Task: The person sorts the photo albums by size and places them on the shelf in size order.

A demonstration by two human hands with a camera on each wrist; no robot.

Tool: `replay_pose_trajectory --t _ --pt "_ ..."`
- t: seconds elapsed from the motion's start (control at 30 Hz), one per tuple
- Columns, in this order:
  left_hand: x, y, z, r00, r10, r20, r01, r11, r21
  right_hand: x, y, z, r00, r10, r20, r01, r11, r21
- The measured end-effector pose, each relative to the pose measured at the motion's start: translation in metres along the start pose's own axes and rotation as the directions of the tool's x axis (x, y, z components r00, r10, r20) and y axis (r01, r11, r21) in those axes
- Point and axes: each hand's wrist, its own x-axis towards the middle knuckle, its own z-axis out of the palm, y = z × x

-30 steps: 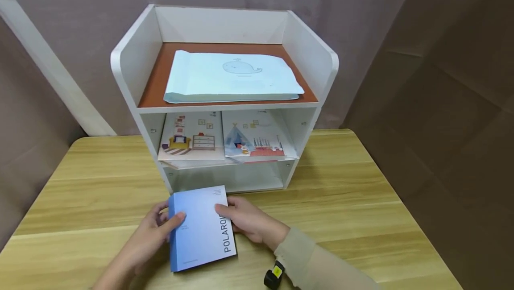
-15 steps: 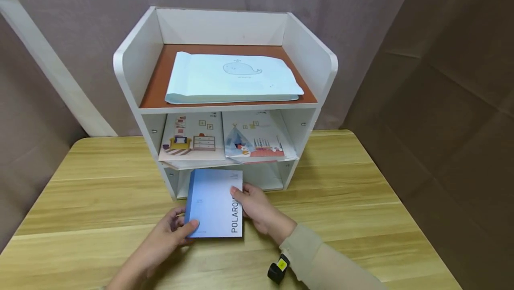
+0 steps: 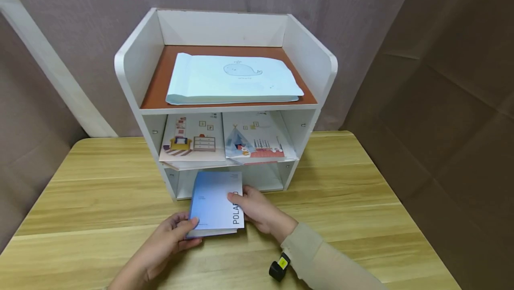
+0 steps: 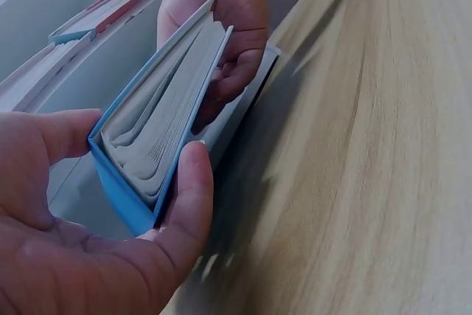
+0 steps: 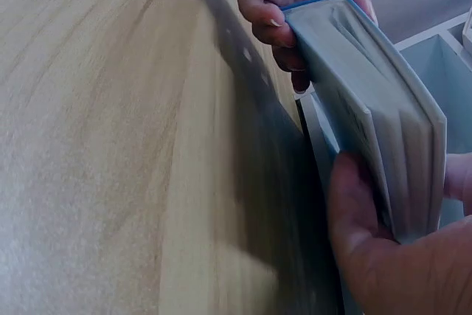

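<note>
Both hands hold a small blue-to-white photo album (image 3: 214,198) with POLAROID printed on its cover. My left hand (image 3: 170,238) grips the near left corner of its blue spine side, thumb on the cover and fingers underneath. On the opposite edge, my right hand (image 3: 261,209) pinches the album, its thumb over the lettering. The album's far end is at the mouth of the bottom compartment (image 3: 261,176) of a white shelf. In the left wrist view, the edges of the album's pages (image 4: 158,119) show between the covers. How far it reaches inside is unclear.
The white shelf (image 3: 138,64) stands on a wooden table (image 3: 353,218). Illustrated books (image 3: 192,140) lie on its middle level, sticking out slightly in front. A white package with a whale drawing (image 3: 237,78) rests on the brown top board. A black-and-yellow device (image 3: 279,267) is by the right sleeve.
Both hands have carried the album forward and to the right, to the bottom compartment's opening. Its near end has tipped up, so the page edges now show.
</note>
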Motion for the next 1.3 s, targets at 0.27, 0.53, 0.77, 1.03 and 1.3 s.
replay_pose_trajectory --t 0.27,0.53,0.77,1.03,1.3 --pt "0.001 -0.004 0.000 1.000 0.027 -0.016 -0.029 0.990 -0.138 -0.004 0.000 0.001 0.996 -0.043 0.074 0.054 0.986 -0.158" --pt "0.015 -0.004 0.000 0.976 0.067 -0.207 -0.114 0.967 -0.229 -0.005 0.003 0.011 0.990 0.060 0.124 -0.048 0.994 -0.102" --pt "0.024 -0.004 -0.005 0.969 0.067 -0.236 -0.132 0.953 -0.274 0.002 0.009 0.011 0.993 0.045 0.105 -0.030 0.989 -0.146" --pt "0.032 -0.004 -0.008 0.959 0.064 -0.276 -0.131 0.964 -0.232 0.015 0.014 0.014 0.999 0.047 0.008 -0.044 0.974 -0.223" --pt "0.040 -0.002 -0.013 0.957 0.026 -0.290 -0.077 0.983 -0.166 0.024 0.015 0.020 0.996 0.057 -0.066 -0.072 0.961 -0.266"
